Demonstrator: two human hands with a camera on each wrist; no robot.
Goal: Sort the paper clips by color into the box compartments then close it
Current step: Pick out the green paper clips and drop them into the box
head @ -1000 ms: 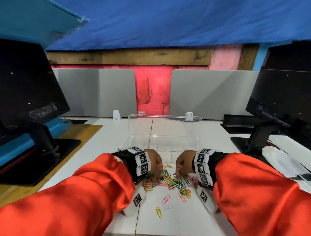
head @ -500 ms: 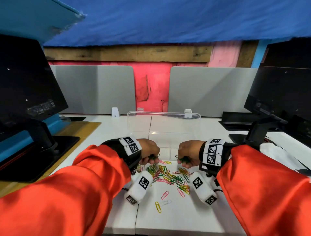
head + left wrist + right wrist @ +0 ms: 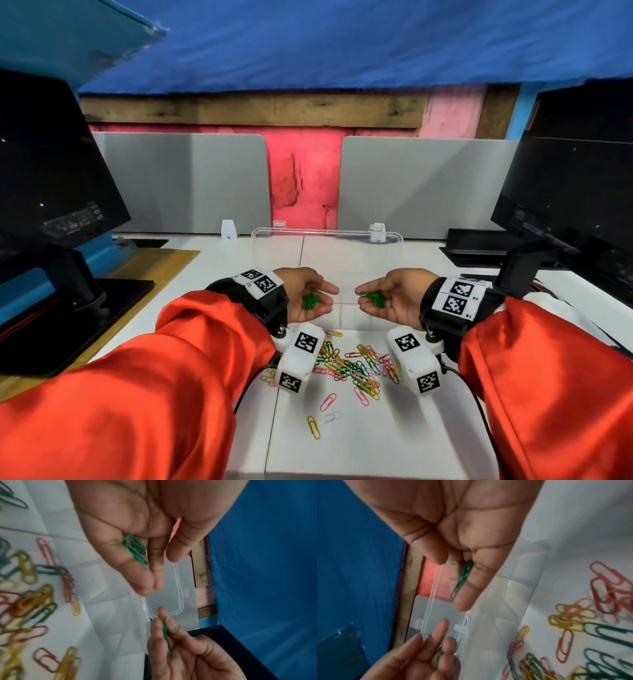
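Both hands hover palm up over the near edge of the clear plastic box (image 3: 342,310), whose lid (image 3: 325,236) stands open at the back. My left hand (image 3: 310,296) carries a small bunch of green paper clips (image 3: 311,300) on its relaxed fingers, also visible in the left wrist view as green clips (image 3: 135,549). My right hand (image 3: 385,298) carries more green clips (image 3: 374,298), which the right wrist view shows lying along its fingers (image 3: 462,577). The mixed pile of coloured clips (image 3: 352,370) lies on the white table just behind the wrists.
A pink clip (image 3: 328,401), a white clip (image 3: 331,417) and a yellow clip (image 3: 313,426) lie apart near the front. A black monitor (image 3: 51,178) on its stand is at the left and another monitor (image 3: 568,192) at the right. Grey partitions (image 3: 421,185) close the back.
Both hands rose from the clip pile toward the box and turned palm up. Their fists uncurled, showing green clips lying in each.
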